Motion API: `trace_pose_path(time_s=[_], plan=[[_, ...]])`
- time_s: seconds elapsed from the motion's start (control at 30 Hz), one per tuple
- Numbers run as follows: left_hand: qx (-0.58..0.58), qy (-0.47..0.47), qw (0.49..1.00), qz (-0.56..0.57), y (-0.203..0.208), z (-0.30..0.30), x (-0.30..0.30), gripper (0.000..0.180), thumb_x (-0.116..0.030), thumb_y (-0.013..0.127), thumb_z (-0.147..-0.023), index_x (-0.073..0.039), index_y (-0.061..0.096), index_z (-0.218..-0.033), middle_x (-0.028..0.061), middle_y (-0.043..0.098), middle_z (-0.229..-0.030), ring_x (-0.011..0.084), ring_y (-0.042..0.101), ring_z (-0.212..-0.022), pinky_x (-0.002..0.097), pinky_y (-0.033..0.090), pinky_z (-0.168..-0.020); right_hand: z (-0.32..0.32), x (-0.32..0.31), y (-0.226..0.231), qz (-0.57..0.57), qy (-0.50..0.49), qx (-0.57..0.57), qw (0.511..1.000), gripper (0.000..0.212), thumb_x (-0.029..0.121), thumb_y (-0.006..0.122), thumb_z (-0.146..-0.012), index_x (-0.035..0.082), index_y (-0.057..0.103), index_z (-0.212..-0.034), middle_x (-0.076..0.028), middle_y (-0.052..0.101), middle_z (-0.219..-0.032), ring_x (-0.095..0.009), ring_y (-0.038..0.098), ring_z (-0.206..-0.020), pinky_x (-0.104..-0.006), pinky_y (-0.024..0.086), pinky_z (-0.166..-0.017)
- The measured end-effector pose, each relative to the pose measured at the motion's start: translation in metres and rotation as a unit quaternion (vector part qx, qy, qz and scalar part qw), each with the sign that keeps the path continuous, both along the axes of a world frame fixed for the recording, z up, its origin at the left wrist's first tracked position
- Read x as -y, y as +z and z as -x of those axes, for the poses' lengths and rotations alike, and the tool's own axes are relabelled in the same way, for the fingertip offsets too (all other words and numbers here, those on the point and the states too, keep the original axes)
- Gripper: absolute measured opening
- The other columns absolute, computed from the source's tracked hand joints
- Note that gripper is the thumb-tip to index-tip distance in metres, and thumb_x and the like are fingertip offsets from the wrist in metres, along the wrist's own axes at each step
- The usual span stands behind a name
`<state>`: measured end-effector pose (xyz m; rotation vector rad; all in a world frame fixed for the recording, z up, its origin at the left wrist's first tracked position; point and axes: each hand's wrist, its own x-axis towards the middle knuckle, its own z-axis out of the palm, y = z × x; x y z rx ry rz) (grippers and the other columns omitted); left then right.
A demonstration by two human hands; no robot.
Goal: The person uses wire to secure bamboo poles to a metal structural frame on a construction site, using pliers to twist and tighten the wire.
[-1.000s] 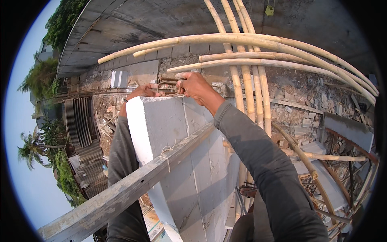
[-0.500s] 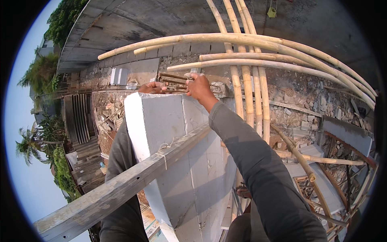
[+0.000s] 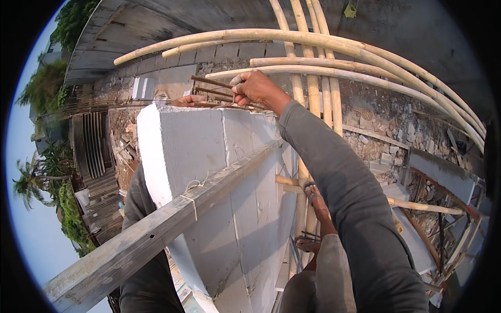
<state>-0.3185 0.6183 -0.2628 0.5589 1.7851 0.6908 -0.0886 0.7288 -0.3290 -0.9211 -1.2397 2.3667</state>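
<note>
Just beyond the top edge of the pale block wall (image 3: 195,141), we have our right hand (image 3: 253,88) closed, thumb and fingers pinching the rusty steel bars (image 3: 211,82). Our left hand (image 3: 189,100) lies against them, left of the right one; the wall hides its palm, so we cannot tell how tight its grip is. The wall's blocks are already joined, and string (image 3: 194,208) is looped round the beam (image 3: 167,224) crossing its face. The bars look mid-handling; whether any are fixed, and so how much remains, we cannot judge. Their lower ends are hidden behind the wall.
</note>
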Motion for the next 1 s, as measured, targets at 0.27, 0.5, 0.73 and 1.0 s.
trace_pose_path(time_s=[0.27, 0.5, 0.73, 1.0], plan=[[-0.022, -0.012, 1.0, 0.008, 0.007, 0.002, 0.007, 0.017, -0.016, 0.064, -0.09, -0.002, 0.063, -0.099, 0.0128, 0.069, -0.089, 0.0168, 0.066, -0.074, 0.0302, 0.053, -0.063, -0.002, 0.005, -0.015, 0.001, -0.035, 0.016, 0.999, 0.024, 0.001, 0.059, -0.089, -0.009, 0.058, -0.11, -0.011, 0.062, -0.082, -0.015, 0.062, -0.065, -0.0262, 0.056, -0.055], [-0.059, -0.017, 0.998, 0.005, 0.025, 0.018, 0.028, 0.021, -0.017, 0.064, -0.09, 0.0, 0.063, -0.102, 0.015, 0.069, -0.09, 0.0194, 0.066, -0.077, 0.0321, 0.053, -0.066, -0.008, 0.011, -0.001, 0.023, -0.04, 0.016, 0.999, 0.033, 0.012, 0.059, -0.093, -0.006, 0.054, -0.12, -0.009, 0.06, -0.093, -0.015, 0.061, -0.076, -0.0267, 0.056, -0.063], [-0.179, -0.035, 0.983, 0.009, 0.081, 0.05, 0.091, 0.024, -0.017, 0.064, -0.089, 0.002, 0.062, -0.104, 0.0172, 0.069, -0.092, 0.0221, 0.066, -0.079, 0.0339, 0.052, -0.068, -0.127, 0.102, -0.027, 0.02, -0.11, 0.101, 0.989, 0.024, 0.019, 0.053, -0.097, -0.002, 0.056, -0.108, -0.008, 0.061, -0.094, -0.014, 0.06, -0.076, -0.0273, 0.051, -0.066], [-0.537, -0.365, 0.754, 0.098, 0.239, 0.036, 0.272, 0.033, -0.022, 0.065, -0.088, -0.001, 0.059, -0.114, 0.0209, 0.063, -0.11, 0.0363, 0.061, -0.1, 0.0435, 0.049, -0.086, -0.416, 0.386, -0.064, 0.137, -0.129, 0.389, 0.902, 0.013, 0.012, 0.049, -0.094, 0.002, 0.055, -0.099, -0.01, 0.064, -0.085, -0.015, 0.062, -0.063, -0.0298, 0.051, -0.05]])
